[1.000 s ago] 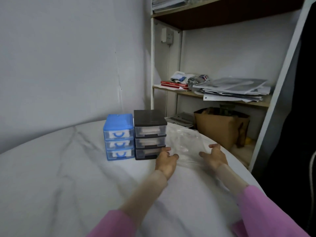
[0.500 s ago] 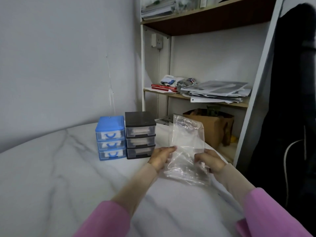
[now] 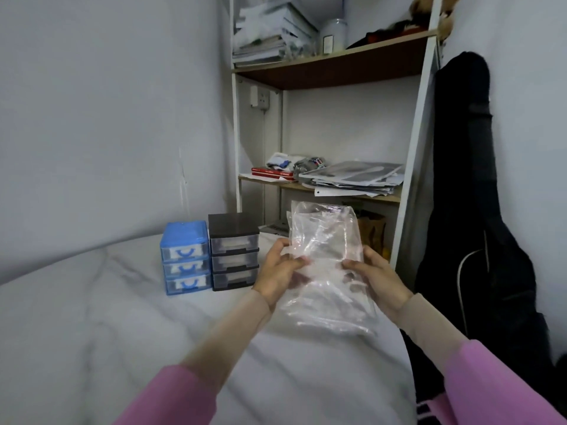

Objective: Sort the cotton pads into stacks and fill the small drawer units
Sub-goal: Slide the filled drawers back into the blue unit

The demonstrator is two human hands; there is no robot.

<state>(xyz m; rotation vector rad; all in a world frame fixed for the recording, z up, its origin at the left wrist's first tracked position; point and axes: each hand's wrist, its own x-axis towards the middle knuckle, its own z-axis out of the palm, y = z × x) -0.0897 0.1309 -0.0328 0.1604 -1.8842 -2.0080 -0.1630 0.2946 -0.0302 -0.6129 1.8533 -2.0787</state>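
1. Above the marble-patterned table, near its right edge, a person in pink sleeves holds a clear plastic bag upright in both hands.
2. Left hand grasps the bag's left edge, fingers curled around the film; right hand grasps the right edge the same way. Neither hand is released.
3. Contents cannot be made out through the wrinkled, glossy film; no cotton pads are clearly visible, and none lie loose on the table.
4. Blue drawer unit and black drawer unit stand side by side, touching, just left of the bag, each with 3 drawers, all pushed in.
5. Handling judgement: the bag looks very light, limp and slick, and it crumples where the fingers press, so it will likely sag or slide under a loose hold.
6. Best purchase appears to be the 2 side edges near the top opening, pinched firmly, so the mouth can be pulled apart.
7. Cotton pads, if inside, would be soft and nearly weightless, and a sudden tip of the bag could scatter them.
8. Behind stand a cluttered shelf unit and a black instrument bag against the wall.
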